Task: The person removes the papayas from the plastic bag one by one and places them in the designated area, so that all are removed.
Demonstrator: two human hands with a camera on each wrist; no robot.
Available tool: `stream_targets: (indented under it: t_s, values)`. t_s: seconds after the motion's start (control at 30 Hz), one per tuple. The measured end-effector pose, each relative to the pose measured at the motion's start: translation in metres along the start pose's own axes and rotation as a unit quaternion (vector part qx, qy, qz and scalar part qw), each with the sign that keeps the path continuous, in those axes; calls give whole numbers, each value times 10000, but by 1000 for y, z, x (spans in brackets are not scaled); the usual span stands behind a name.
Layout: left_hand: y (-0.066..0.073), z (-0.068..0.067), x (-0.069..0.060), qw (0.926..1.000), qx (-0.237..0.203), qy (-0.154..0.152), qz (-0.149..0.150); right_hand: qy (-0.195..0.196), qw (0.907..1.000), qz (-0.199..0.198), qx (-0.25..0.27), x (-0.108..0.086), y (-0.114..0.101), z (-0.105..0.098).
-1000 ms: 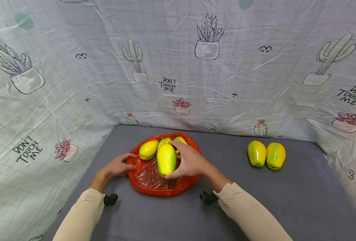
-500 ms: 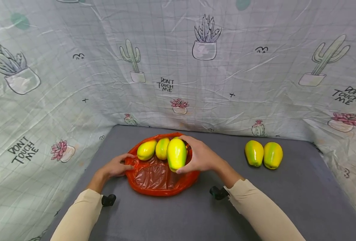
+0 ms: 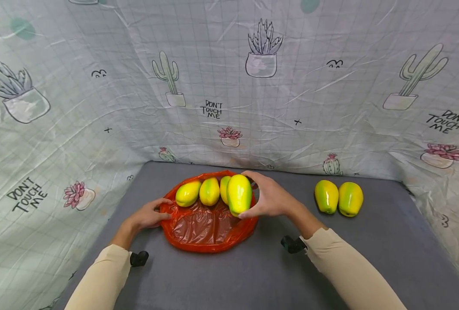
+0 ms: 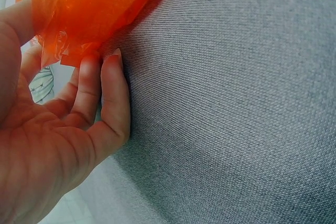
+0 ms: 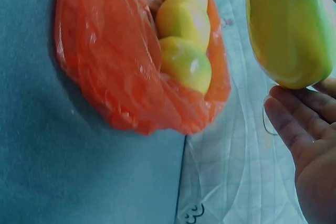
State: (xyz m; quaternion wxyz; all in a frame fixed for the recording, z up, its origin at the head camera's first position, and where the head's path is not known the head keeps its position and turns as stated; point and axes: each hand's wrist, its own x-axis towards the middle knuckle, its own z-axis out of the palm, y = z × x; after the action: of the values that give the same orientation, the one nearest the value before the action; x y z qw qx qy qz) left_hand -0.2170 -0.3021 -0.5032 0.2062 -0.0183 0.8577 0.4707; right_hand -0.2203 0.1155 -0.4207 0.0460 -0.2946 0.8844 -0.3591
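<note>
Three printings of "DON'T TOUCH ME" legible on the pale gridded backdrop cloth: left-side lettering slanting upward, middle lettering almost level above a pink potted succulent, right-side lettering tilting downward near the edge of the head view. Drawn cacti and small plus marks scattered among the words.

Held papaya, glossy yellow with green, grasped between thumb and fingers of the right hand; in front of the right side of the red plastic bag as seen from the head, and apart from that bag in the right wrist view. Left hand at the opposite side, gripping the rim, plastic caught between thumb and bent fingers. Held papaya well apart from the left hand, with most of the bag in between.

Inside the bag, along the far side, a row of fruit: leftmost papaya lying aslant, middle papaya just beside, third papaya partly hidden behind the held one. Bare translucent plastic on the near side.

On the grey tabletop, to the right of the right hand, two side-by-side papayas. Cream sleeves on both forearms, small black devices at the wrists.
</note>
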Motion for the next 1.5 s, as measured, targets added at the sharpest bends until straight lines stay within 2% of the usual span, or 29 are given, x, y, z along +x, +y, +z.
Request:
stream_targets:
  t_s: [1.07, 1.5]
  values:
    - [0, 0, -3, 9999, 108, 32, -54, 218, 9988, 332, -288, -23, 29, -44]
    - [0, 0, -2, 10000, 18, 4, -17, 315, 9979, 426, -378, -30, 41, -53]
